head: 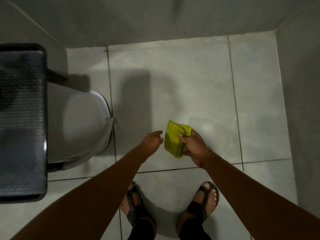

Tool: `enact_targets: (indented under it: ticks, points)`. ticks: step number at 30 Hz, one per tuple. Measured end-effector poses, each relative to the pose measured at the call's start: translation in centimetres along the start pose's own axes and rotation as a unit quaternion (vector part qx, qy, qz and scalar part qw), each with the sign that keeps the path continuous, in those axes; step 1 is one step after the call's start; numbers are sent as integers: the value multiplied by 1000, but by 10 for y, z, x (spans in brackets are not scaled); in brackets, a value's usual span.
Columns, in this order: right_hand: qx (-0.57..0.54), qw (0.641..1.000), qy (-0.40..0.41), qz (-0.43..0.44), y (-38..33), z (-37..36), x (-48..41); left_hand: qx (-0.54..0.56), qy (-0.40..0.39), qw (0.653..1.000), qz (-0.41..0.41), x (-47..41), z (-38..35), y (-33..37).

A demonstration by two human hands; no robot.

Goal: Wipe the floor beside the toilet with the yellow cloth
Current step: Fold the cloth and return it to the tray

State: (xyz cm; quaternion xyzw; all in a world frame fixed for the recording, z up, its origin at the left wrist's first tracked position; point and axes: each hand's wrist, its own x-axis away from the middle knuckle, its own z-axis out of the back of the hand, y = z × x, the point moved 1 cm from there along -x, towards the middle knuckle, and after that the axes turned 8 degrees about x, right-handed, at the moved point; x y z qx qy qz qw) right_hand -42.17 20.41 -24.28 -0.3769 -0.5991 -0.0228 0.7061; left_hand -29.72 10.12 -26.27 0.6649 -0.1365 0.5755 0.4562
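I stand looking straight down at a pale tiled floor (181,87). My right hand (194,146) grips a bunched yellow cloth (173,137), held in the air above the floor. My left hand (152,141) hovers just left of the cloth with its fingers loosely curled, holding nothing and not touching it. At the left stands a white rounded fixture (81,125), apparently the toilet or a lidded bin, partly hidden under a dark glossy lid or tank top (22,118).
Grey walls close the floor in at the back (155,19) and on the right (301,101). My two sandalled feet (173,210) stand at the bottom. A shadow lies on the tiles right of the white fixture.
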Motion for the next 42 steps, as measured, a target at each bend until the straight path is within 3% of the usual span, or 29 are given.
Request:
enact_targets:
  ticks: [7, 12, 16, 20, 23, 27, 31, 35, 39, 42]
  points:
    - [-18, 996, -85, -5, -83, -38, 72, 191, 20, 981, -27, 111, 45, 31]
    - [39, 996, -82, 24, -129, -90, 112, 217, 111, 965, -93, 177, 94, 40]
    - [138, 984, -63, 90, -142, -153, 135, 215, 225, 939, -147, 217, 149, 30]
    - [205, 963, -36, 174, -144, -222, 151, 242, 287, 914, -154, 246, 204, 8]
    - [330, 912, 3, 243, -141, -265, 159, 191, 341, 908, -150, 255, 242, -12]
    - [500, 805, 64, 314, -131, -301, 161, 119, 399, 906, -72, 249, 274, -42]
    - [617, 704, 92, 340, -121, -320, 154, 77, 401, 913, -25, 242, 281, -62]
    - [656, 669, 82, 340, -118, -323, 153, 35, 398, 917, -5, 234, 278, -68]
    - [643, 675, 36, 361, -123, -307, 166, -20, 409, 912, 3, 234, 274, -58]
    - [531, 774, -5, 344, -138, -280, 199, -24, 424, 905, 29, 246, 267, -49]
